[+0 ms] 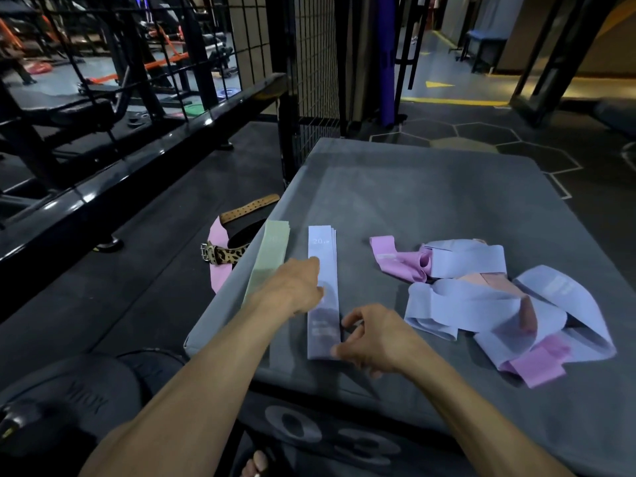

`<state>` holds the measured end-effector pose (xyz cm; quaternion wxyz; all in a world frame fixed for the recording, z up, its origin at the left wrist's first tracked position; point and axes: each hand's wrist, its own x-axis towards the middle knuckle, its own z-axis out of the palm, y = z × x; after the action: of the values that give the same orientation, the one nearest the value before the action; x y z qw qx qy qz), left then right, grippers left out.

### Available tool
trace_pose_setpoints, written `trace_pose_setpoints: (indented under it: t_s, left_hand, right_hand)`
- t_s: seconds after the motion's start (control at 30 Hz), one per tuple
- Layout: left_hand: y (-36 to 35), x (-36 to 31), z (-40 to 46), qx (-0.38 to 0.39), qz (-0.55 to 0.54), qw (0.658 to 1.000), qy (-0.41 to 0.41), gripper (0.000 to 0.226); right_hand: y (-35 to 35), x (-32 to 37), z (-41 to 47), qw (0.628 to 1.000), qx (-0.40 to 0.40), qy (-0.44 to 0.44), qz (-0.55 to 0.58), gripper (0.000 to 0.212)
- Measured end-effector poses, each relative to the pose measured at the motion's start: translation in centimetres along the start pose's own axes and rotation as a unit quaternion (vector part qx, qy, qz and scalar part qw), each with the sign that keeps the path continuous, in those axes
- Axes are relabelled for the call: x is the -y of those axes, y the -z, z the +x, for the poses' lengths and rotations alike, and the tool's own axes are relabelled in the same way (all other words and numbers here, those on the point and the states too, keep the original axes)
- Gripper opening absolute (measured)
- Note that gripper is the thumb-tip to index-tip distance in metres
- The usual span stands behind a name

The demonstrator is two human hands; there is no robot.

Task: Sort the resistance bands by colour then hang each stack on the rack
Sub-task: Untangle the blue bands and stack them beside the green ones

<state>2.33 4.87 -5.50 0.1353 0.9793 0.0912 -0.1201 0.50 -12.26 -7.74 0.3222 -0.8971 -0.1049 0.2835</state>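
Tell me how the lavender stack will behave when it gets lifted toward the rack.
Probably floppy: the lavender stack is thin flat fabric, like the curling loose bands beside it. Likely light. Its staggered far edges suggest the layers may slide apart unless pinched together.

a flat green stack (267, 259) and a flat lilac stack (322, 290) are lying side by side, apart. to their right, unsorted lilac, pink and peach bands (495, 304) are lying tangled in a loose pile.

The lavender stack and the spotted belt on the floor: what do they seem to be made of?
Lavender stack: probably thin latex or rubber, smooth and matte; the loose bands curl softly. Spotted belt: seemingly leather or printed fabric, with a shiny metal buckle.
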Motion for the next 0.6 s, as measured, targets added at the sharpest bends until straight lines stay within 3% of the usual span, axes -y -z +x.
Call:
trace_pose_setpoints:
  t_s: [0.27,0.6]
  left_hand:
    - [-0.8,-0.8,4.0,-0.036,-0.041,0.998,0.024,0.050]
    - [-0.9,-0.5,4.7,-0.029,-0.041,0.999,0.019,0.040]
  right_hand:
    - [0.6,-0.3,0.7,0.999,0.020,-0.006,0.035,0.055]
    - [1.3,0.3,1.1,0.997,0.044,-0.019,0.056,0.043]
